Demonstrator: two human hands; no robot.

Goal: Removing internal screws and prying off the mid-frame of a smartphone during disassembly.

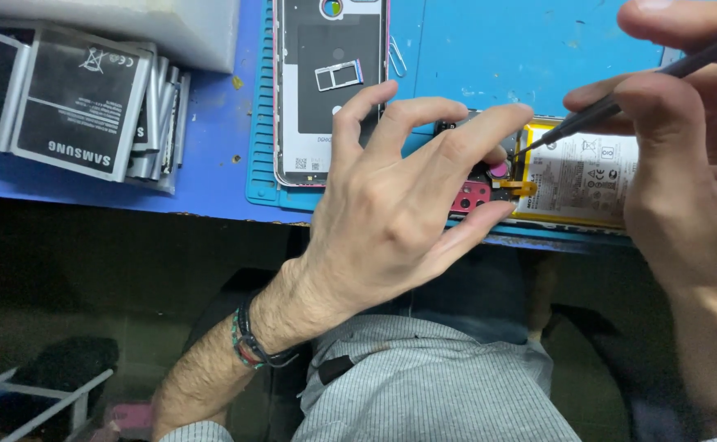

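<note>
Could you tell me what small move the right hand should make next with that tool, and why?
Probably a gentle lift of the tool tip: it sits by the yellow flex at the battery's edge, the right hand pinches the tool, and the left hand steadies the opened phone.

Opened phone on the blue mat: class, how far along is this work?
Done: the back cover is off and lies beside the opened phone. In hand: left hand steadies the phone while right hand puts the tweezers by the battery. Left: battery remains seated.
</note>
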